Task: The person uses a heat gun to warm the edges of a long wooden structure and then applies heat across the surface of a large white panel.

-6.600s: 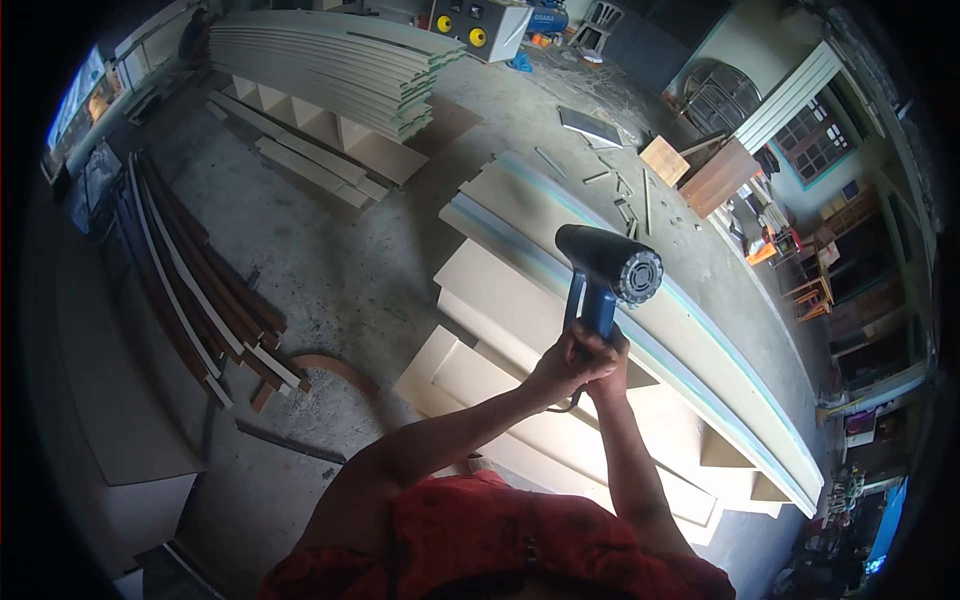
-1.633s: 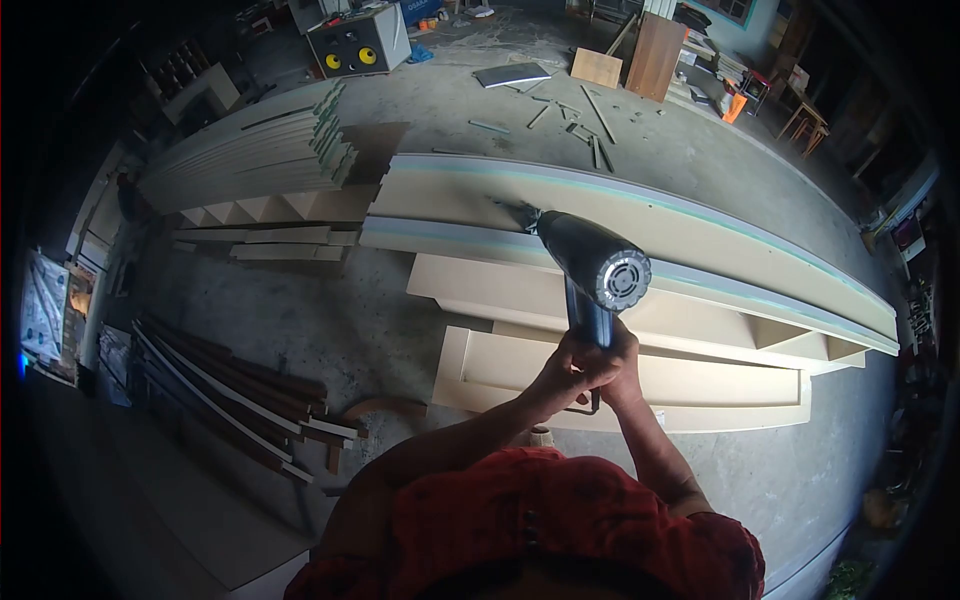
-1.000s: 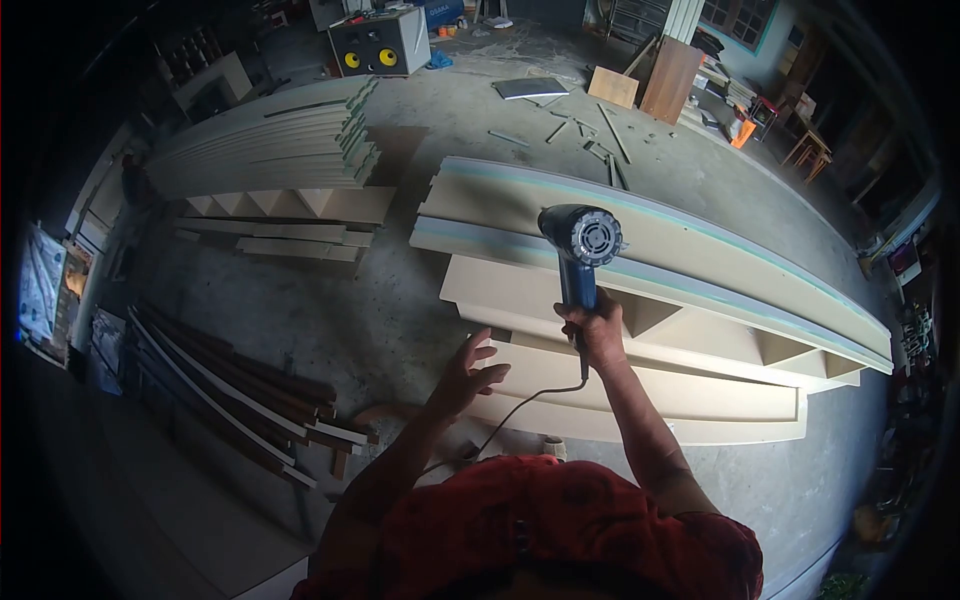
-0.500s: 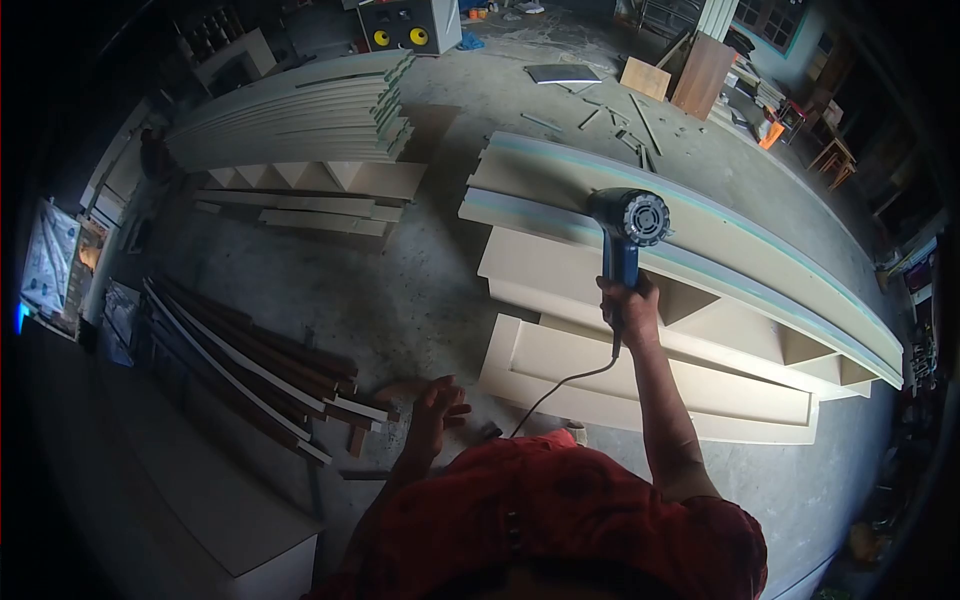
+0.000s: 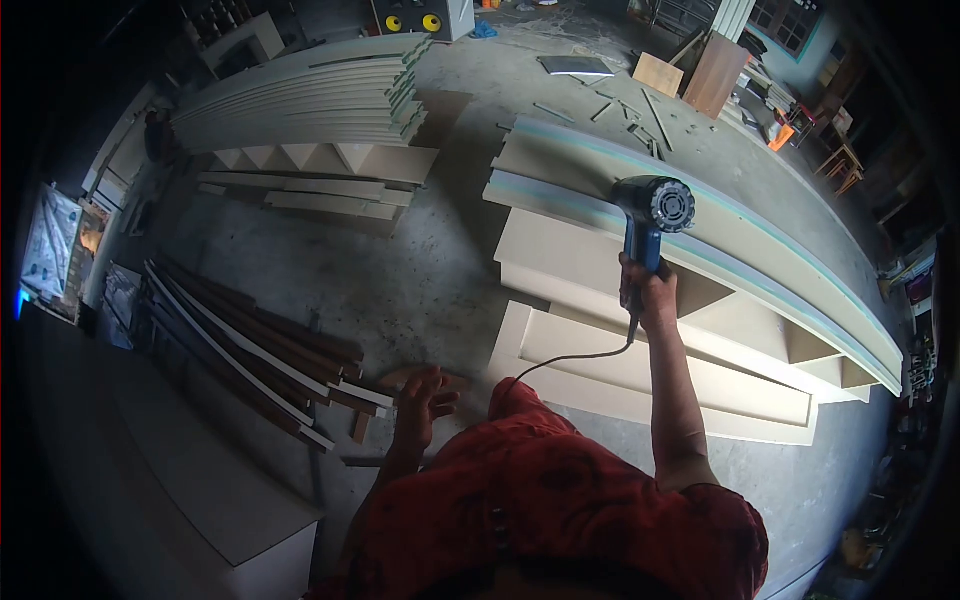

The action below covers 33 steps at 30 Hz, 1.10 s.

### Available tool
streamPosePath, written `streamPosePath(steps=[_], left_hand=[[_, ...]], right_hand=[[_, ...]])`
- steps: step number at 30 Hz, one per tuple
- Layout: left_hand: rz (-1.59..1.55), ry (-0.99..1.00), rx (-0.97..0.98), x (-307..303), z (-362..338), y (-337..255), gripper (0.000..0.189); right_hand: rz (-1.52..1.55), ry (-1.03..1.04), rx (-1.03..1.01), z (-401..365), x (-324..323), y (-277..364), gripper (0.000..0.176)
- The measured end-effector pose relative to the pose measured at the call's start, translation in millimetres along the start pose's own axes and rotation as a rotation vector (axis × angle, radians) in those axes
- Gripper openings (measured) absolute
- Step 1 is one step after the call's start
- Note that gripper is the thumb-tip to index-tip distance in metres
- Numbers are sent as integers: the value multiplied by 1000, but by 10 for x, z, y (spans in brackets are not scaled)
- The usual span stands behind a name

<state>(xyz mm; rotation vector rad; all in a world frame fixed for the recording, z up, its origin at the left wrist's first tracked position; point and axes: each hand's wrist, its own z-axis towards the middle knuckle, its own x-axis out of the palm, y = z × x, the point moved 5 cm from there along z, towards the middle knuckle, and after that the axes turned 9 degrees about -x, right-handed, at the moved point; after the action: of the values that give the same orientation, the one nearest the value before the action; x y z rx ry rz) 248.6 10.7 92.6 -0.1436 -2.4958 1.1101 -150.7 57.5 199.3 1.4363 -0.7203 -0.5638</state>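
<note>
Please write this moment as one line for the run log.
right hand: grips blower-like tool by handle | left hand: empty, fingers partly bent | cord: runs from handle toward red shirt | long panels: behind tool

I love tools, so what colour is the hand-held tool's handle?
The handle is dark blue, in head view.

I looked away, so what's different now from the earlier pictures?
The left hand let go of the heat gun and moved left, back toward the body. The right hand kept its grip, now alone. The stacked boards stayed where they were.
</note>
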Motion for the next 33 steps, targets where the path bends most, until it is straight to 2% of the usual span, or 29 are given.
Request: streamPosePath(steps=[10, 12, 14, 16, 19, 22, 25, 30, 33], left_hand=[[-24, -20, 5, -73, -77, -147, 47], [-51, -34, 6, -130, -64, -138, 47], [-65, -13, 18, -185, 19, -111, 44], [-77, 5, 26, -195, 80, -143, 41], [-67, 13, -11, -194, 176, -210, 42], [-19, -8, -21, -205, 339, -411, 44], [179, 24, -7, -105, 583, -786, 49], [531, 406, 74, 656, 1068, -1751, 51], [606, 570, 117, 1162, 1399, -2132, 51]], right_hand=[[67, 9, -27, -13, 135, -37, 32], [-19, -54, -35, -26, 159, -30, 24], [-32, -76, -42, -35, 194, 5, 25], [-51, -85, -22, -30, 210, -11, 35], [12, -58, -20, -27, 271, 11, 35], [91, -26, -33, 2, 410, 53, 35], [66, 6, -71, 92, 614, 126, 35], [108, 76, -4, 264, 1093, 280, 33], [87, 101, 57, 403, 1312, 265, 36]])
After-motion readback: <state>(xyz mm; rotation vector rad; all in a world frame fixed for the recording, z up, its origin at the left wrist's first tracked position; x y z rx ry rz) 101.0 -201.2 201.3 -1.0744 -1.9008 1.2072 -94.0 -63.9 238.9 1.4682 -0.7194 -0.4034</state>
